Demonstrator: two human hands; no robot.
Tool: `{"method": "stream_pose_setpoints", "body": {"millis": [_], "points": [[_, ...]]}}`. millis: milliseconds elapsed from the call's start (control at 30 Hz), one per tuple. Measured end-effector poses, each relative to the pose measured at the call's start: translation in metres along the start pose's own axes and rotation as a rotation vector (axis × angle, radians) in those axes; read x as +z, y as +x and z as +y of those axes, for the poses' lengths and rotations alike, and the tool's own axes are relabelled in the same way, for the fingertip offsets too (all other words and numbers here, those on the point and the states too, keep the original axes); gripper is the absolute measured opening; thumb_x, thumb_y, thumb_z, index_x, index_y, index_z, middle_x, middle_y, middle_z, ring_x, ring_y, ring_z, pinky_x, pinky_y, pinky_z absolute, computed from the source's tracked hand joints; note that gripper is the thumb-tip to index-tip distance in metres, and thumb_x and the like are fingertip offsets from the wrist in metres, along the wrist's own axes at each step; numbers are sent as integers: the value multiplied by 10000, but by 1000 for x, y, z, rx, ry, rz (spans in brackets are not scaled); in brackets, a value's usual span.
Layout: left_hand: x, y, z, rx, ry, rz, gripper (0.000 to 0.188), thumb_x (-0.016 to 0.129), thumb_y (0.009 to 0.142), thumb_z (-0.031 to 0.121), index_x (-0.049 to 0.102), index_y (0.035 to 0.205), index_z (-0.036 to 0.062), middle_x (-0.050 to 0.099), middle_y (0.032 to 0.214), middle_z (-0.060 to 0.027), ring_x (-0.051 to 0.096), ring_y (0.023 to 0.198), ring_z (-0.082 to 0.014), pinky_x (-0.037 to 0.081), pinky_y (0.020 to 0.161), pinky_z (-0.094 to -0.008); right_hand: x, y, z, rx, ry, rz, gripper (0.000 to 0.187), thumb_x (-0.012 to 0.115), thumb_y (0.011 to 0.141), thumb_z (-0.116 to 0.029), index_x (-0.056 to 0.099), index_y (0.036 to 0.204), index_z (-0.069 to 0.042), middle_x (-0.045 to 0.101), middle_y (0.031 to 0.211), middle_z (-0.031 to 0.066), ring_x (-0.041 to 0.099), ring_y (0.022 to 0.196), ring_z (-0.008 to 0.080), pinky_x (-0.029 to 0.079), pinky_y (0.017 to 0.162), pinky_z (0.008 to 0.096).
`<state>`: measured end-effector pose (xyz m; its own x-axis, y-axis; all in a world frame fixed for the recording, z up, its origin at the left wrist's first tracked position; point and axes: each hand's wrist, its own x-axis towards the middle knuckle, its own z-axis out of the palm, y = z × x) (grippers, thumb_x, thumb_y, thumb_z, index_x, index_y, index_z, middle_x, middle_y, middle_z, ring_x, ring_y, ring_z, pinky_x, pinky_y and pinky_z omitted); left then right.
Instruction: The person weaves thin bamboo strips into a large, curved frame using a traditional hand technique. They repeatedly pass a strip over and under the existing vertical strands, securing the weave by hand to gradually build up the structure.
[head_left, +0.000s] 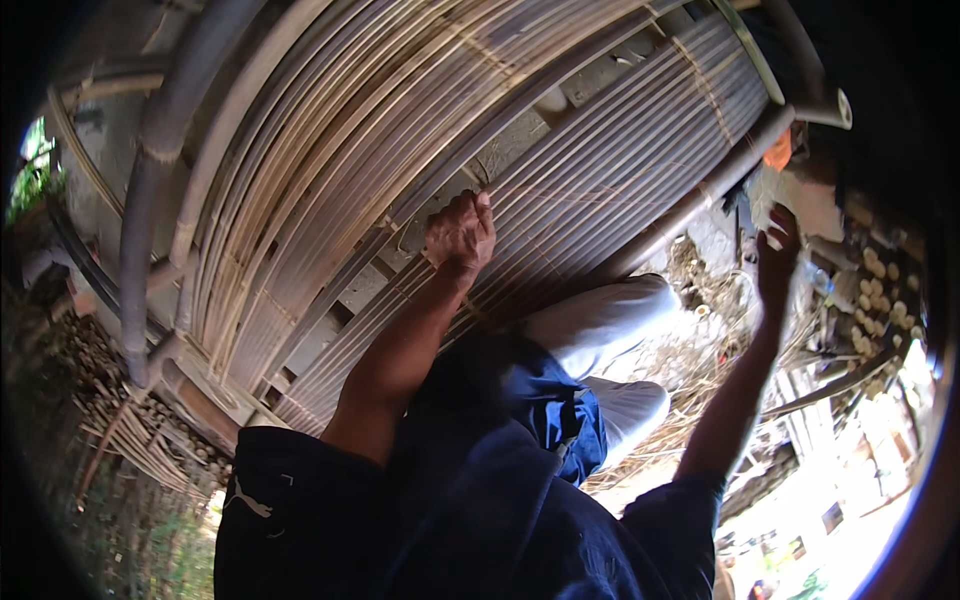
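My left hand (462, 232) is closed in a fist at the inner edge of the bamboo bench seat (610, 150), beside the gap between seat and backrest. A thin reddish strand (580, 190) runs across the slats from near this fist toward the right. What the fingers grip is hidden. My right hand (778, 250) is raised in the air past the thick front pole (690, 205), its fingers bent and apart, and nothing shows in it. The backrest (350, 130) of long thin bamboo slats curves across the upper left.
Thick bamboo poles (150, 220) frame the bench's left end. At the right lies a stack of cut bamboo (880, 300), with straw-like scraps (690, 390) on the ground. An orange object (778, 150) is near the bench's right corner. More thin sticks (150, 440) lie at left.
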<state>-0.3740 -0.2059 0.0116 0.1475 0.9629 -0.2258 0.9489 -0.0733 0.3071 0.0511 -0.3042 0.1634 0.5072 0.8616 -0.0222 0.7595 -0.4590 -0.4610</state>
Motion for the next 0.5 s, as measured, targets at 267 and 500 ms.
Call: {"method": "stream_pose_setpoints", "body": {"millis": [267,500], "points": [[6,-4,-6,-24,-67,27,422,339,1015,401,626,934,102,665,855,-188,634,800,-432,488,715,-523,168,-118,-164,31,-1,-633,238,720,851,-246,683,1059,-136,738,856,54,720,766,209,574,719,376],[-2,-9,6,-32,-31,0,494,302,1021,440,651,994,92,682,955,-211,642,906,-444,499,786,-532,227,-211,-239,35,-58,-722,279,657,850,-315,678,914,-45,710,867,177,707,843,347,562,747,437]]}}
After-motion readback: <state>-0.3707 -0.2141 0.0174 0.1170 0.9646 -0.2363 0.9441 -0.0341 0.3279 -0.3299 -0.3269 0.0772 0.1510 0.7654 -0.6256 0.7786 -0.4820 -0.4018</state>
